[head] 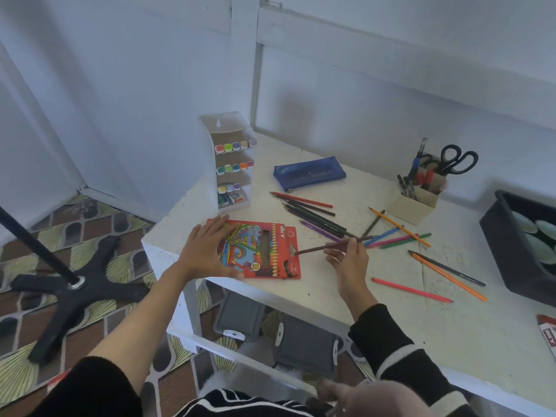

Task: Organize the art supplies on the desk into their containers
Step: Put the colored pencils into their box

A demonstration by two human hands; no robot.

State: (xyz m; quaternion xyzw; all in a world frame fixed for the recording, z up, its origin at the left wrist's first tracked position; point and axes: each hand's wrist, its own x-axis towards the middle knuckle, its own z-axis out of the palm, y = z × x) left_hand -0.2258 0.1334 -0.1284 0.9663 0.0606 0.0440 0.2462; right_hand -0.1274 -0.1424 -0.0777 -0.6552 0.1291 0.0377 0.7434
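Observation:
A red colored-pencil box (264,251) lies flat near the front left edge of the white desk (376,326). My left hand (207,251) rests flat on the box's left side, holding it down. My right hand (349,257) pinches a dark brown pencil (322,247), its tip pointing left at the box's open right end. Several loose colored pencils (316,215) lie scattered across the desk behind and to the right of my hands, among them a pink pencil (412,290) and an orange pencil (448,276).
A white marker rack (231,164) stands at the desk's back left, beside a blue mesh pencil case (310,173). A beige holder (418,197) with scissors and pens stands further right. A black tray (517,245) sits at the right edge. A black stand base (72,287) is on the floor.

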